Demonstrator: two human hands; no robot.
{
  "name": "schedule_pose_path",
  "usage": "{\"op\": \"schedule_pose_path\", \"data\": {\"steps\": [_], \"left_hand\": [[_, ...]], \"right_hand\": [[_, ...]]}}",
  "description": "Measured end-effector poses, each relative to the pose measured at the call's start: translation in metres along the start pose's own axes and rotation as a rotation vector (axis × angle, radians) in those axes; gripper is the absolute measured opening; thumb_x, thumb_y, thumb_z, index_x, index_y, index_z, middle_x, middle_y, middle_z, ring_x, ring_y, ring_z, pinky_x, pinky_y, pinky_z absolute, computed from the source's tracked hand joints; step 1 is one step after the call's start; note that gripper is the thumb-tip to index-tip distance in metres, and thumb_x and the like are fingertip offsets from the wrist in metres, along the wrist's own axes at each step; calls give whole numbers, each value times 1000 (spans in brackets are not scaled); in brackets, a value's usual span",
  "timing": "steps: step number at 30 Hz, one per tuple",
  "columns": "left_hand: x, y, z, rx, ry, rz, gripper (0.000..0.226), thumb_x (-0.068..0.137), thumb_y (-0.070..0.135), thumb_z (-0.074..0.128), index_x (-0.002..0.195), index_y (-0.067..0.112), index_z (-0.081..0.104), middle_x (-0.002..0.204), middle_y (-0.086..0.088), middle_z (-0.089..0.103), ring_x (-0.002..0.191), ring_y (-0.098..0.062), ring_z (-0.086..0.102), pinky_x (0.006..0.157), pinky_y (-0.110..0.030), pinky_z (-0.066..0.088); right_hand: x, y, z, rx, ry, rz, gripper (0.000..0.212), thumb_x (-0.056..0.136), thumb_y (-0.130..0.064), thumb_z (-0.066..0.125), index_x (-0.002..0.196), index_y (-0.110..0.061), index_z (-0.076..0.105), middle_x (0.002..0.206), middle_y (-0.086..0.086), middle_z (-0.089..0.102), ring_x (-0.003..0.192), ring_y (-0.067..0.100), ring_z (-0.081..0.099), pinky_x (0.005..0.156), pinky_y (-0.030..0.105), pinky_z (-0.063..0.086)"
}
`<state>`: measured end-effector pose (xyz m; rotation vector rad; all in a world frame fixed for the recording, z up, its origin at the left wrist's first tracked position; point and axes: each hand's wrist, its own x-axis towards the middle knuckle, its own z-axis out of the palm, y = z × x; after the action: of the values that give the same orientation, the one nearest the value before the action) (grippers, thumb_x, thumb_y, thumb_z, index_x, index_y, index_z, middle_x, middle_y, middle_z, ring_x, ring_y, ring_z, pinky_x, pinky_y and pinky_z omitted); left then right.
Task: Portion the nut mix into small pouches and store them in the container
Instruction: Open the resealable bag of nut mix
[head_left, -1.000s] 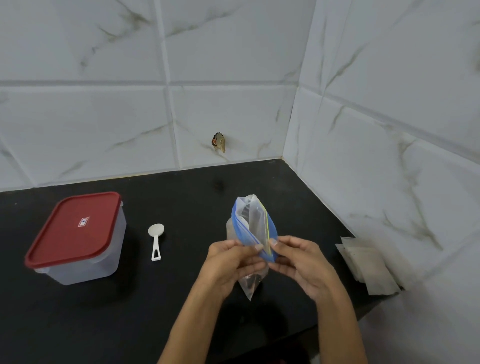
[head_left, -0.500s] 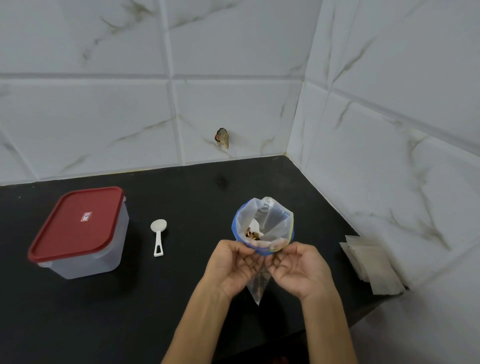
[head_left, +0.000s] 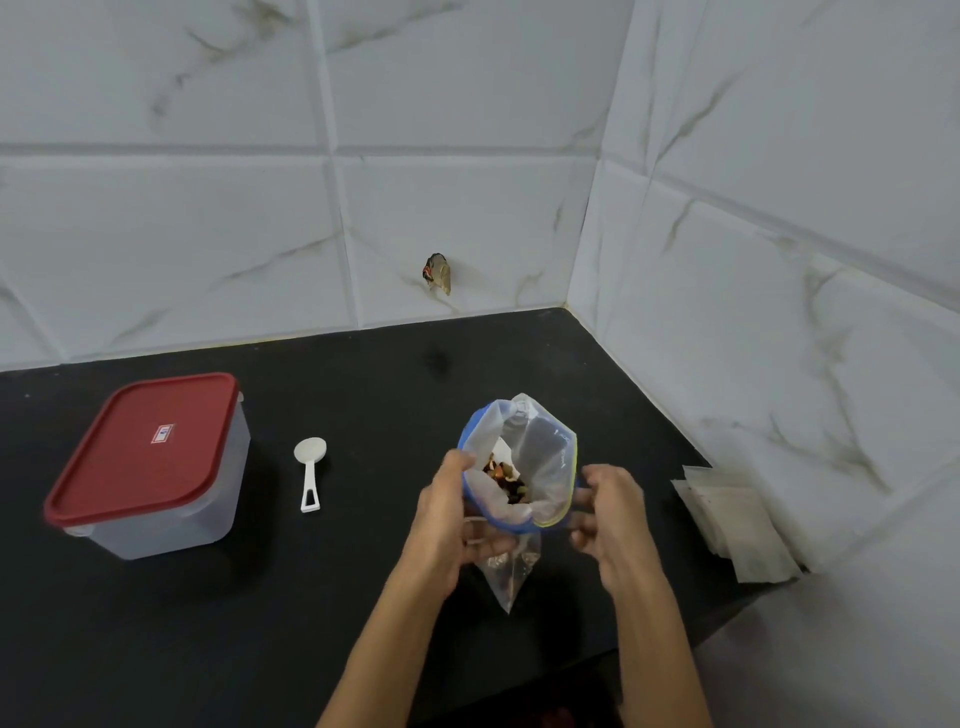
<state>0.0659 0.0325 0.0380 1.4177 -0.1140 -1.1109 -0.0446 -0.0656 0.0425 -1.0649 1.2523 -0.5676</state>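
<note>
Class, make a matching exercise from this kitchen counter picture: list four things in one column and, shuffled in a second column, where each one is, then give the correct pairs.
Things
1. zip bag of nut mix
2. white scoop
3. container with the red lid
4. stack of small pouches

Places
A. far left of the counter, lid on
B. by the right wall, at the counter's edge
C. held open between both hands
D. lying flat between the container and the hands

Pairs: 1-C, 2-D, 3-A, 4-B
</note>
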Motion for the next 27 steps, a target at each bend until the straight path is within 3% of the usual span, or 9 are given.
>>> {"op": "schedule_pose_path", "data": {"steps": [2, 4, 6, 9, 12, 16, 21, 24, 27], "left_hand": [[-2, -1, 4, 215, 119, 122, 70, 75, 71, 55, 104, 7, 52, 93, -17, 69, 73, -26, 71, 61, -35, 58], [-6, -2, 9, 460, 260, 270, 75, 63, 74, 65, 102, 16, 37, 98, -8, 62, 82, -20, 66, 66, -32, 55], [-10, 0, 13, 665, 355, 449, 57, 74, 45, 74, 102, 20, 31, 102, -1, 51, 78, -9, 54, 59, -18, 43], [-16, 5, 17, 838, 399, 598, 32, 84, 12, 65, 99, 19, 38, 101, 0, 44, 71, -7, 46, 55, -17, 39], [-21, 9, 16, 912, 398, 605, 21, 88, 8, 58, 94, 21, 44, 100, 2, 42, 73, -9, 49, 63, -23, 48], [-26, 16, 9, 1034, 416, 512, 18, 84, 17, 64, 85, 23, 47, 100, 2, 47, 90, -13, 49, 69, -27, 44], [-16, 38, 19, 1072, 465, 536, 39, 75, 47, 74, 87, 17, 52, 104, -1, 47, 100, -20, 47, 77, -33, 47], [5, 51, 35, 1170, 423, 615, 31, 81, 34, 69, 97, 13, 53, 111, -5, 46, 104, -24, 47, 83, -38, 50], [16, 57, 41, 1291, 293, 686, 8, 87, 7, 56, 89, 13, 52, 105, -7, 51, 97, -25, 53, 80, -39, 52]], "right_hand": [[-6, -2, 1, -60, -40, -51, 25, 92, -34, 49, 102, -12, 54, 92, 14, 61, 66, 15, 52, 47, 24, 39], [-11, -2, 2, -120, -65, -108, 30, 85, -36, 63, 104, -16, 51, 96, 7, 61, 74, 12, 57, 52, 24, 43], [-14, -1, 4, -190, -58, -187, 27, 81, -26, 69, 98, -23, 49, 96, 1, 59, 83, 12, 60, 61, 28, 51], [-14, -2, 3, -432, 84, -361, 13, 86, -19, 64, 95, -24, 56, 94, -5, 61, 89, 11, 61, 75, 28, 53], [-14, -4, -2, -539, 181, -409, 15, 90, -16, 60, 105, -18, 62, 96, -4, 64, 82, 7, 58, 63, 18, 43], [-20, -6, -8, -651, 248, -445, 28, 87, -18, 63, 115, -21, 61, 101, -3, 69, 81, 6, 59, 65, 20, 42], [-6, -28, -2, -677, 187, -515, 31, 82, -34, 70, 107, -21, 57, 95, -5, 63, 81, 7, 56, 59, 19, 38], [13, -43, 8, -716, 99, -548, 35, 80, -31, 72, 105, -18, 50, 97, -2, 57, 85, 12, 54, 63, 23, 38], [27, -51, 16, -903, 40, -595, 18, 88, -21, 64, 99, -21, 50, 101, 0, 62, 85, 15, 57, 63, 24, 41]]}}
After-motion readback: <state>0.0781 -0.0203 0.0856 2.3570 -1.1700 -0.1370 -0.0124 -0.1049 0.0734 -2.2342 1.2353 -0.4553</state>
